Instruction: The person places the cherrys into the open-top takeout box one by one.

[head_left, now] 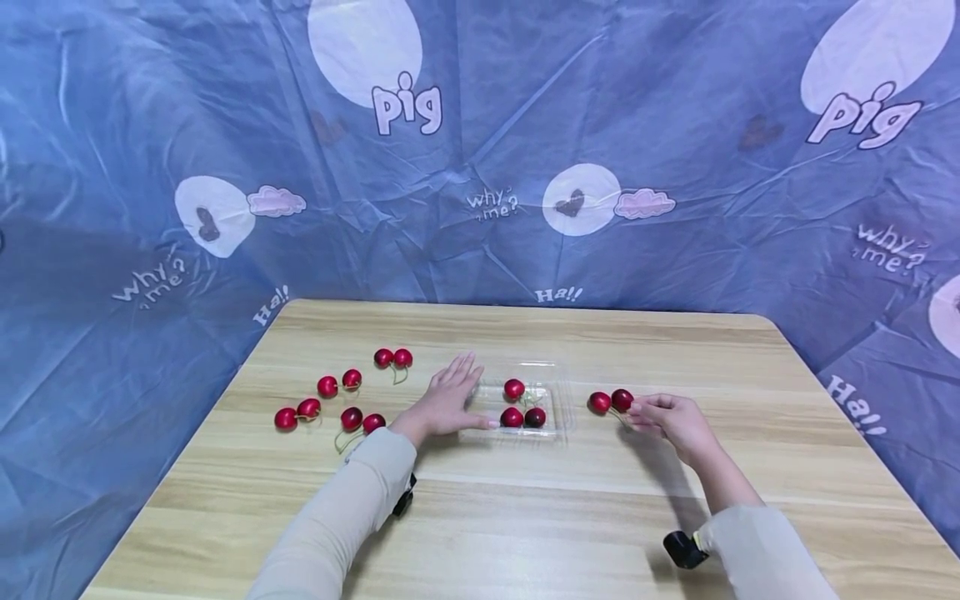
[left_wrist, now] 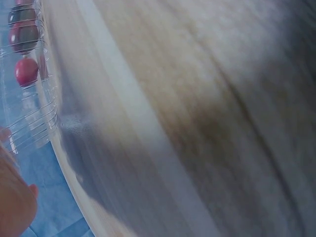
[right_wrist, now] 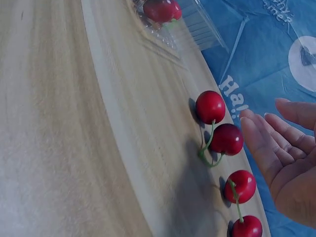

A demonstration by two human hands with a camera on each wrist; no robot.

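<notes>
The right hand [head_left: 671,423], fingers loosely parted, is just beside a stem-joined pair of round, glossy red cherries [right_wrist: 227,139] on the pale wood-grain surface [head_left: 510,525]. The left hand [head_left: 444,403], fingers spread wide, rests at a clear, ribbed plastic tray [head_left: 565,408] containing three red cherries [head_left: 513,389].

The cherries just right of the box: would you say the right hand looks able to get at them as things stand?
Probably yes: the right hand is right beside those cherries, and the right wrist view shows nothing standing between its fingers and the fruit.
</notes>
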